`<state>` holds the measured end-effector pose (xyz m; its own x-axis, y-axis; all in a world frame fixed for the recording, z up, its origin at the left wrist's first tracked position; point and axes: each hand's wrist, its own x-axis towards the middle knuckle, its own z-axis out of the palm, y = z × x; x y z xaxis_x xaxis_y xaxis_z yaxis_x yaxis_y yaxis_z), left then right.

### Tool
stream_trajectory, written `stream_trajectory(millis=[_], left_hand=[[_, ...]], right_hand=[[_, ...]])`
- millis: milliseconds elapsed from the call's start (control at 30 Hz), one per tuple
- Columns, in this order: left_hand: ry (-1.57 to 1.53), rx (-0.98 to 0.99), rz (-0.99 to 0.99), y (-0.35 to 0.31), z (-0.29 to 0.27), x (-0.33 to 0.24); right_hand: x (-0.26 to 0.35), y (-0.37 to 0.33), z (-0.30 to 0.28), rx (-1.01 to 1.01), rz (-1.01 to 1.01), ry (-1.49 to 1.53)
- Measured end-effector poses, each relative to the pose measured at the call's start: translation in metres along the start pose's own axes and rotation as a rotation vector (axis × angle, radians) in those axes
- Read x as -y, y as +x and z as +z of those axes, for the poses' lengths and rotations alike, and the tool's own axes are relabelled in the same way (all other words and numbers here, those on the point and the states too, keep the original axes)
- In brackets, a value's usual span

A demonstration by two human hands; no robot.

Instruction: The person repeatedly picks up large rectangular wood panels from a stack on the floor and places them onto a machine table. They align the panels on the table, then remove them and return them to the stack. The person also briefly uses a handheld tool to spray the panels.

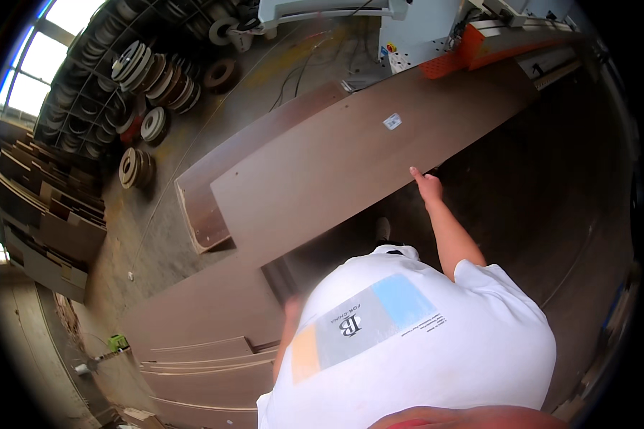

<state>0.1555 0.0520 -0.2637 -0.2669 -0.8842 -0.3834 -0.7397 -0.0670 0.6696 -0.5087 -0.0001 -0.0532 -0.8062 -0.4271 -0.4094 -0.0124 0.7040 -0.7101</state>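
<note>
A long brown board [315, 168] with a small white label [392, 121] lies slantwise in front of me. My right hand [428, 187] grips its near edge, thumb on top and the other fingers hidden underneath. Low beside my shirt, my left hand [292, 306] is smeared by motion, close to the stacked brown panels [200, 300]; its fingers cannot be made out. Under the far side of the board shows a darker brown board or tabletop [211, 189], partly covered.
A grey machine [418, 32] with an orange guard [451, 61] stands by the board's far right end. Coils of banding [154, 75] fill a rack at upper left, with more coils [136, 168] on the floor. Leaning panels [50, 214] line the left side.
</note>
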Motion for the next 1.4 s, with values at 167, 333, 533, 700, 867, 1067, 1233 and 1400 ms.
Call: stream_trajectory(millis=[167,333,533,700,867,1067,1233,1400], left_hand=[[-0.180,0.111,-0.212,-0.032,0.037,0.053],[-0.396,0.144,-0.228,-0.048,0.036,0.057],[-0.588,0.143,-0.261,-0.061,-0.010,0.030],[-0.543,-0.006,-0.499,-0.073,-0.079,-0.051],[-0.681,-0.080,-0.621,-0.079,-0.050,0.014],[-0.442,0.064,-0.504,-0.086,-0.020,0.013],[-0.315,-0.026,-0.301,-0.075,0.048,0.060],[-0.711,-0.017,-0.446,-0.072,0.073,0.041]], right_hand=[[0.013,-0.054,0.049,0.060,-0.040,0.012],[0.017,-0.101,0.092,0.135,-0.040,-0.005],[0.007,-0.141,0.149,0.277,-0.087,0.060],[0.025,-0.179,0.169,0.446,-0.003,0.030],[0.043,-0.193,0.177,0.601,0.104,0.107],[0.024,-0.164,0.151,0.490,0.128,0.217],[0.019,-0.134,0.128,0.431,0.103,0.285],[0.002,-0.098,0.109,0.344,0.071,0.328]])
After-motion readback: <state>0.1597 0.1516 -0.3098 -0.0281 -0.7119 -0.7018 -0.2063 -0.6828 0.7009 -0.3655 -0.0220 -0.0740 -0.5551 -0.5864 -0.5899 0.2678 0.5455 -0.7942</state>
